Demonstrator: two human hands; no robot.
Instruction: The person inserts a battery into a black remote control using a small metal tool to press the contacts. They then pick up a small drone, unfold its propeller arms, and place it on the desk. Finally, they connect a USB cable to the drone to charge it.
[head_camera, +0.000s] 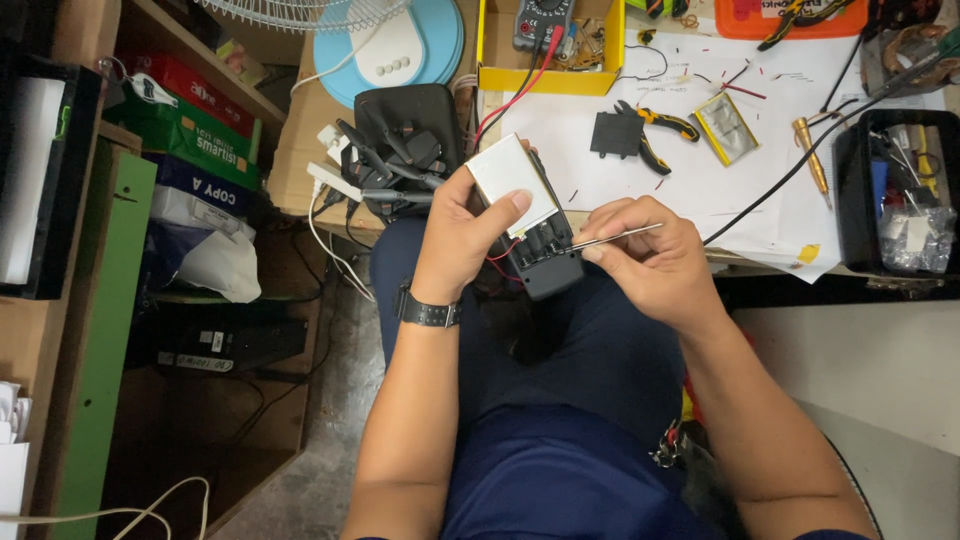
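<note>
Navy trousers (560, 440) fill the bottom of my view, both forearms coming up from them. My left hand (462, 235), black watch (428, 313) on the wrist, is wrapped around a small black device (545, 262) with a white flat pack (512, 180) lying on its top; the thumb is pressed on the pack's lower edge, the other fingers curled behind (mostly hidden). The device sits over my lap, just off the near edge of the workbench, tilted up to the left. Red wire (503, 251) shows at the device's left side, under the pack.

My right hand (650, 255) pinches a thin metal tool (618, 236), fingers closed tight on it, the tip touching the device's open end near the row of black cells (can't tell exactly which contact).

On the white paper (700, 140) covering the bench: black-and-orange pliers (655, 125), a black plastic part (612, 133) touching them, a silver pouch cell (726, 127) just right. A yellow tray (550, 70) holds a multimeter (541, 22). A black bin (900, 190) sits at far right. A blue fan base (395, 45) is at top, and a black drone (400, 150) lies left of my hand.
</note>
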